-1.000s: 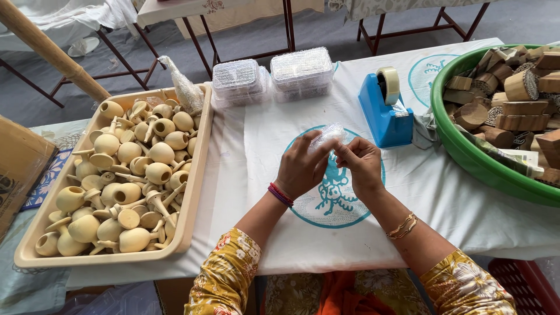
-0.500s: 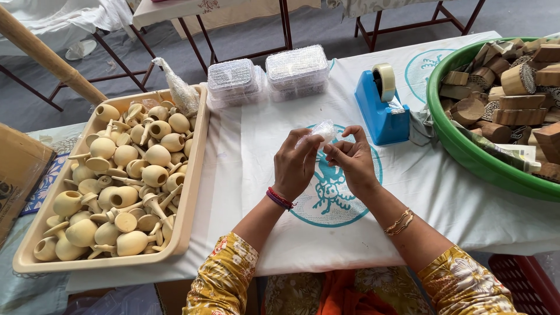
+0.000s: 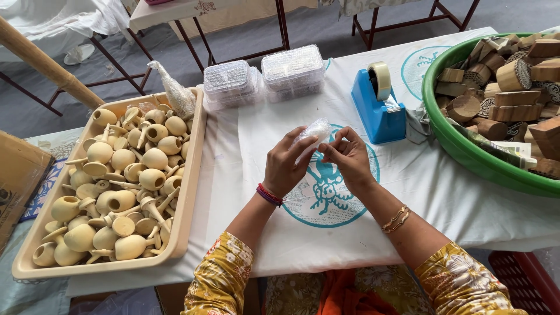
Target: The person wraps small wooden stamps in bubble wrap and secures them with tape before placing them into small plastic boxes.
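A white cloth with teal printed motifs (image 3: 408, 186) covers the table under both hands. To the right of the right hand, a big green tub (image 3: 466, 151) holds a heap of carved wooden blocks (image 3: 507, 76), its near wall well apart from the wrist. To the left of the left hand lies a long beige tray (image 3: 189, 192) piled with pale wooden tops (image 3: 125, 175); at its far corner a twisted clear bag (image 3: 172, 90) stands up. Beyond the hands sit two stacks of clear lidded boxes (image 3: 265, 73), and just beyond the right hand stands a blue tape dispenser (image 3: 376, 105) with its roll upright. At the far left edge, a brown cardboard box (image 3: 17, 175) leans by the tray.

The left hand (image 3: 286, 166) and right hand (image 3: 349, 157) meet above the teal print, raised off the cloth. Between them is a small bubble-wrapped piece (image 3: 314, 131): the left fingers curl around it from below and behind, gripping it, while the right thumb and forefinger pinch narrowly at its lower right edge. What is inside the wrap cannot be told.
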